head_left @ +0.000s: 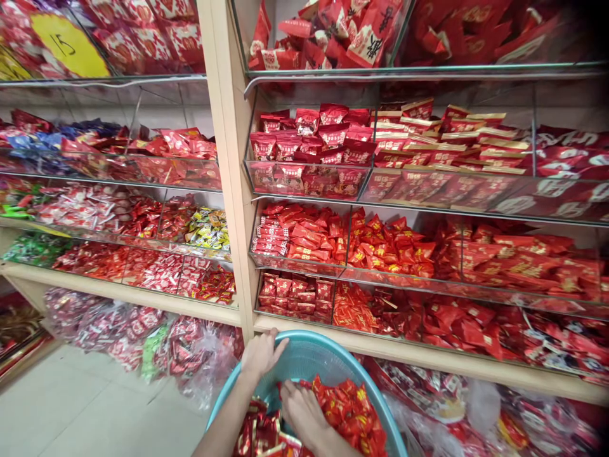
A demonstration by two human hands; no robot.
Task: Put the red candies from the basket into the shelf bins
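Your right hand [302, 406] was down inside the teal basin [307, 352], back upward, forearm entering from the lower right. Key relation: the bright red packets [354, 406] lay directly to the right of that hand, heaped against the basin's right side; the dark red packets [257, 431] lay to its left and a little nearer to you. Your fingers pointed away from you, toward the gap between the two heaps. Of your two hands, the right was clearly the nearer to the bright heap. Long axis: none shared; the bright packets pointed every way.

Right hand state: fingers bent downward, tips hidden. You could not have told from this view how far they were spread, or whether a packet was in them.

Left hand [261, 352]: set on the basin's far-left rim, thumb apart from the fingers and lying toward the inside. No packet showed in it; whether the fingers closed around the rim was not visible.

Surroundings: the basin stood just before the wooden shelf edge [428, 348], with plastic bags [204, 358] on the floor at left.
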